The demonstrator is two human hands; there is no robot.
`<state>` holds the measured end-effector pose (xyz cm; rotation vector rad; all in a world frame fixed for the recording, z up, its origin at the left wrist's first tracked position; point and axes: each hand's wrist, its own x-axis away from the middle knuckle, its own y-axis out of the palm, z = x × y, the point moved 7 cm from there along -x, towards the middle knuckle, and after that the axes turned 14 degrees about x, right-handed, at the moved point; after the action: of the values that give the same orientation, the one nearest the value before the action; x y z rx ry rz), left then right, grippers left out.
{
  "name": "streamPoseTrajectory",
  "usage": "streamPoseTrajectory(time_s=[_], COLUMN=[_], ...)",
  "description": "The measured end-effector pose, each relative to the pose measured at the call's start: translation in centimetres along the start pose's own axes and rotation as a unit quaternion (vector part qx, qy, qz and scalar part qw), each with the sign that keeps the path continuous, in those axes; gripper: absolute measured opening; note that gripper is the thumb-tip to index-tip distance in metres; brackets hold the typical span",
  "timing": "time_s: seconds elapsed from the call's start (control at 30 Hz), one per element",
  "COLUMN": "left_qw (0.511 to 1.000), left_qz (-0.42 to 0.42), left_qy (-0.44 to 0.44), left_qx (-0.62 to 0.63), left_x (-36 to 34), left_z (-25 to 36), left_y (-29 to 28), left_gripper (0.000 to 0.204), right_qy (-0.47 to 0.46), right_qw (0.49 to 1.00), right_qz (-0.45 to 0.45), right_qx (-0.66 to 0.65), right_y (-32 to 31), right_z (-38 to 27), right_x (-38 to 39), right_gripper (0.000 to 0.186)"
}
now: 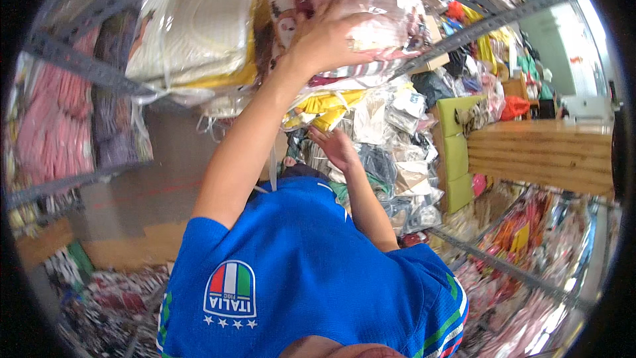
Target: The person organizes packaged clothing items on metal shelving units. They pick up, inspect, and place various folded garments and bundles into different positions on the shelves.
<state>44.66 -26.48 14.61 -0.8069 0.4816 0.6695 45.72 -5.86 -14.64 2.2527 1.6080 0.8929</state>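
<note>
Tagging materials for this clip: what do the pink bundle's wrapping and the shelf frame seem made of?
The pink bundle's wrapping looks like glossy clear plastic, given its wrinkled highlights. The shelf frame is probably matte grey metal, judging by its hole-punched bars.

The blue shirt bore a shield-shaped badge with readable white lettering, upside down in this view, beside red, white and green stripes; four white stars lined its edge. Blue marks on a wrapped packet were too small to read.
</note>
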Motion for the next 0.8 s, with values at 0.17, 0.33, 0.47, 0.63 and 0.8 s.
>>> streamPoseTrajectory(time_s=[0.17, 0.33, 0.47, 0.63, 0.8], left_qw=[0.998, 0.996, 0.995, 0.99, 0.99], left_qz=[-0.049, -0.067, -0.08, -0.111, -0.129], left_qy=[-0.034, -0.003, 0.006, -0.008, -0.031], left_qx=[-0.032, -0.054, -0.052, -0.087, -0.055], left_x=[-0.3, -1.0, -1.5, -0.8, -0.8], left_z=[1.5, 1.7, 2.4, 3.4, 2.8], left_y=[0.1, 0.8, 1.0, 1.2, 1.4], left_gripper=[0.074, 0.075, 0.074, 0.077, 0.079], right_qy=[0.048, -0.07, -0.133, -0.183, -0.082], right_qw=[0.992, 0.972, 0.955, 0.924, 0.928], right_qz=[0.115, 0.162, 0.163, 0.322, 0.359], right_qx=[-0.03, -0.155, -0.208, -0.1, 0.061], right_y=[-1.5, 1.4, 0.5, -2.1, -3.0], right_z=[-0.7, 0.0, 1.6, 4.0, 5.5], right_x=[-0.4, -8.5, -9.9, -10.2, -10.2], right_gripper=[0.089, 0.069, 0.073, 0.063, 0.072])
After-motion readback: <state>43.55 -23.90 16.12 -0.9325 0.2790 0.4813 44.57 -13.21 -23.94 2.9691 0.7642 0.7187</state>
